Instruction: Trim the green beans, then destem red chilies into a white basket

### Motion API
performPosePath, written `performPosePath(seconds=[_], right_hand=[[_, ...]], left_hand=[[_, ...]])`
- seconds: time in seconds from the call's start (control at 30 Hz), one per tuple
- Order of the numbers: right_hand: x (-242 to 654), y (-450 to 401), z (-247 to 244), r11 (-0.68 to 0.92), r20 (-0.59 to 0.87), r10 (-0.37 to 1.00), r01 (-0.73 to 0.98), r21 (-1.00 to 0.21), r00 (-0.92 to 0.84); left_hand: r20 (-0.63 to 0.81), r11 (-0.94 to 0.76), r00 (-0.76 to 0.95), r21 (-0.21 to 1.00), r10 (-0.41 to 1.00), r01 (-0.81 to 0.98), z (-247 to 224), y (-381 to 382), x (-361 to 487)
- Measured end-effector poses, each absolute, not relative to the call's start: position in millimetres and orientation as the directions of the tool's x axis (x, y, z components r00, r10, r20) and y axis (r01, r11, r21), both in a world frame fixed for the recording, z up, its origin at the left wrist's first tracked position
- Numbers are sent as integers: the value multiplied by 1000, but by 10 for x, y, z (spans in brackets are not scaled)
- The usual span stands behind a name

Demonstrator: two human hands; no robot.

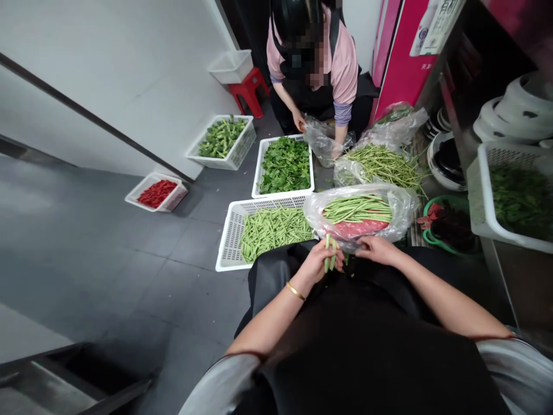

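Observation:
Cut pieces of green bean (330, 253) stand upright in my left hand (318, 260), its fingers closed round them. A gold bracelet circles that wrist. My right hand (377, 251) is at the near edge of a clear plastic bag (404, 210), fingers drawn together; what they pinch, if anything, I cannot make out. Long whole green beans (358, 208) lie in this bag over something red. Left of it, a white perforated basket (233, 230) holds many short cut bean pieces (276, 230).
Across from me a person (315, 63) handles another plastic bag (322, 138). Around us are a basket of leafy greens (285, 164), a basket of cut green vegetables (221, 138), a basket of red pieces (156, 193), loose thin stems (384, 164) and a green basin (432, 236).

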State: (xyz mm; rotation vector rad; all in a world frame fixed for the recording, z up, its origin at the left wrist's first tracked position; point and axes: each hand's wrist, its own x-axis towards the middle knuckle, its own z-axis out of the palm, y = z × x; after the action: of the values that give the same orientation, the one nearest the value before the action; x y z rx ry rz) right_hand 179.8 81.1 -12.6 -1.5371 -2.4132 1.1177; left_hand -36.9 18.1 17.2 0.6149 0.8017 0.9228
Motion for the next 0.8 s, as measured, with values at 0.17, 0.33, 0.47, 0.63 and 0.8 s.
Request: performPosePath(seconds=[0.17, 0.33, 0.47, 0.63, 0.8], right_hand=[[1595, 1534, -304, 262, -175, 947, 962, -71, -271], [1452, 1826, -230, 384, -204, 901, 923, -35, -383], [1559, 1213, 66, 415, 157, 910, 839, -352, -384], [1585, 100, 225, 381, 275, 918, 437, -815, -287], [1641, -79, 155, 151, 90, 972, 283, -947, -216]], left_hand=[[-383, 580, 445, 640, 810, -504, 73, 238, -432], [-528, 663, 401, 608, 748, -437, -30, 229, -429], [-552, 652, 348, 604, 757, -459, -65, 263, -365], [-411, 503, 298, 613, 861, -609, 27, 254, -200], [-301, 403, 269, 656, 915, -638, 182, 152, -178]])
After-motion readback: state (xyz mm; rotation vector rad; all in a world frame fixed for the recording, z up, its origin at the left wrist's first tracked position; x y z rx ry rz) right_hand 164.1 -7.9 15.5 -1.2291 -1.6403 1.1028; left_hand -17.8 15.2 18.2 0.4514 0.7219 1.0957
